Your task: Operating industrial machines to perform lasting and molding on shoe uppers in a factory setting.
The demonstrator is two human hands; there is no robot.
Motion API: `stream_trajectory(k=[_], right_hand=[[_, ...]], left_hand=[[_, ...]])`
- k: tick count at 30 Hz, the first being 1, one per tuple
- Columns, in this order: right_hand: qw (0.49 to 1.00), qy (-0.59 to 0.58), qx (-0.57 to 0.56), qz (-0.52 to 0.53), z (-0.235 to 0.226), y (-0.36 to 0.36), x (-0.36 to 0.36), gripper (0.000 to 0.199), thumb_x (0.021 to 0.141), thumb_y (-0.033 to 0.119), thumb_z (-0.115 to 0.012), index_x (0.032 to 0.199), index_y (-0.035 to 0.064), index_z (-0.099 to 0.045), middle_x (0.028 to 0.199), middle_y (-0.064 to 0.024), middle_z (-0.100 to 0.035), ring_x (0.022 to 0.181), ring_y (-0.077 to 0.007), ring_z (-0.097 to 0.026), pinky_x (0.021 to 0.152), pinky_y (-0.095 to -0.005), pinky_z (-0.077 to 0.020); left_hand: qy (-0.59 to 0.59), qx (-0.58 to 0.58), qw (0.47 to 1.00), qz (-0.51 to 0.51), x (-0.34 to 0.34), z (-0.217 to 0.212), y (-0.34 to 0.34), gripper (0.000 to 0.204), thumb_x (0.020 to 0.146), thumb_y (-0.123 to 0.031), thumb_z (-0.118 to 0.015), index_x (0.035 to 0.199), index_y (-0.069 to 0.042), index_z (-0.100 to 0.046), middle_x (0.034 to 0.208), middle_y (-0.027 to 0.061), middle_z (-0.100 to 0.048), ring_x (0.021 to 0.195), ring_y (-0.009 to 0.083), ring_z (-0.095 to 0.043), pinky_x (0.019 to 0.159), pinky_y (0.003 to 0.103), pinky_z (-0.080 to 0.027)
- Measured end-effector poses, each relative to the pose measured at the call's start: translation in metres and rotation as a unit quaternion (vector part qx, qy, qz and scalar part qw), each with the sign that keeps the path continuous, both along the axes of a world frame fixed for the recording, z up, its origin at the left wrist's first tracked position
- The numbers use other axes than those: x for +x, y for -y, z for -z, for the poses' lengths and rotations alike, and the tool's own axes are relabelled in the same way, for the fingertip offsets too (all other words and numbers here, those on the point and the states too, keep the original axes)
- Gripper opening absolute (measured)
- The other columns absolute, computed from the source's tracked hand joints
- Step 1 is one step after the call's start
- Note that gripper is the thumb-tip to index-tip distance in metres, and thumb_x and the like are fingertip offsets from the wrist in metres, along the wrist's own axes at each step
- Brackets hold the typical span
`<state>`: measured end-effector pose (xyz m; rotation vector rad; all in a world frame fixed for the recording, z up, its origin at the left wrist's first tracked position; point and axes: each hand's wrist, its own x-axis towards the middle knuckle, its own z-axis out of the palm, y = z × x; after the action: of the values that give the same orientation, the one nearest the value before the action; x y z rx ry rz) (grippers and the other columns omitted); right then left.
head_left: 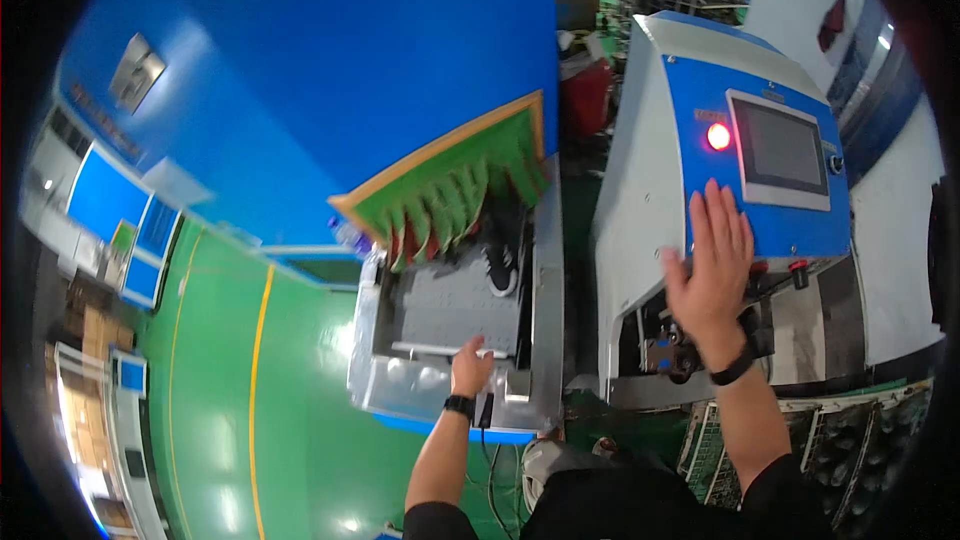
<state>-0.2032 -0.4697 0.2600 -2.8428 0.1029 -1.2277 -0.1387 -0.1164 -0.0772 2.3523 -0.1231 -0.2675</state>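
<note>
My left hand point(470, 365) rests on the near metal edge of a conveyor belt point(450, 305), fingers curled over the rim. A dark shoe point(502, 262) lies on the grey belt just below hanging green and red curtain strips point(455, 195) at a tunnel mouth. My right hand point(712, 265) is flat with fingers spread against the blue front panel of a white and blue machine point(650, 140), just below its grey touch screen point(780, 150) and a lit red round button point(718, 136). Both wrists wear dark bands.
A large blue housing point(330, 60) rises over the conveyor. Green floor with a yellow line point(255, 360) lies to the left. Wire racks point(850, 430) stand at the lower right, and small red knobs point(798, 267) sit below the panel.
</note>
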Motion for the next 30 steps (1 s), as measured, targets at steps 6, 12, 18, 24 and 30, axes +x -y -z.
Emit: stream_trajectory(k=[6, 12, 18, 24, 30], right_hand=[[0.996, 0.015, -0.074, 0.054, 0.022, -0.013, 0.017, 0.060, 0.088, 0.034, -0.061, 0.137, 0.0006, -0.052, 0.144, -0.0203, -0.052, 0.134, -0.0365, -0.048, 0.112, -0.0486, -0.0292], [0.990, 0.058, -0.109, 0.067, 0.030, -0.005, 0.025, 0.051, 0.090, 0.040, -0.058, 0.127, 0.0055, -0.057, 0.132, -0.0152, -0.055, 0.126, -0.0345, -0.052, 0.108, -0.0498, -0.0321], [0.998, 0.022, -0.009, 0.055, 0.028, -0.001, 0.006, 0.053, 0.088, 0.034, -0.067, 0.131, 0.0041, -0.054, 0.136, -0.0140, -0.053, 0.132, -0.0352, -0.047, 0.113, -0.0526, -0.0276], [0.845, -0.047, 0.501, -0.182, 0.081, -0.059, -0.106, 0.104, 0.081, 0.032, -0.079, 0.152, -0.0071, -0.014, 0.153, -0.0281, -0.029, 0.144, -0.0414, -0.027, 0.119, -0.0525, -0.0185], [0.698, -0.088, 0.677, -0.215, 0.081, -0.019, -0.149, 0.115, 0.082, 0.030, -0.078, 0.154, -0.0066, 0.004, 0.151, -0.0207, -0.030, 0.137, -0.0258, -0.035, 0.114, -0.0364, -0.0303]], left_hand=[[0.014, -0.168, 0.973, -0.157, 0.205, 0.101, 0.008, 0.075, 0.065, -0.032, -0.091, 0.123, 0.004, -0.060, 0.118, 0.0205, -0.068, 0.110, 0.0316, -0.064, 0.097, 0.041, -0.049], [0.005, -0.121, 0.972, -0.201, 0.233, 0.079, 0.068, 0.053, 0.065, -0.021, -0.086, 0.106, 0.003, -0.062, 0.100, 0.0144, -0.070, 0.088, 0.0299, -0.066, 0.086, 0.041, -0.051], [-0.235, -0.494, 0.825, -0.142, 0.097, -0.023, 0.037, 0.023, 0.082, -0.009, -0.068, 0.103, -0.006, -0.059, 0.083, -0.0010, -0.058, 0.070, 0.0133, -0.055, 0.066, 0.030, -0.048], [-0.385, -0.582, 0.717, 0.016, -0.092, -0.148, 0.088, 0.050, 0.083, -0.010, -0.067, 0.131, -0.001, -0.058, 0.133, 0.0114, -0.061, 0.119, 0.0275, -0.061, 0.103, 0.044, -0.048], [-0.271, -0.446, 0.849, -0.083, -0.163, -0.221, 0.194, 0.058, 0.106, -0.040, -0.043, 0.135, 0.009, -0.049, 0.132, 0.0113, -0.059, 0.120, 0.0211, -0.055, 0.101, 0.035, -0.041]])
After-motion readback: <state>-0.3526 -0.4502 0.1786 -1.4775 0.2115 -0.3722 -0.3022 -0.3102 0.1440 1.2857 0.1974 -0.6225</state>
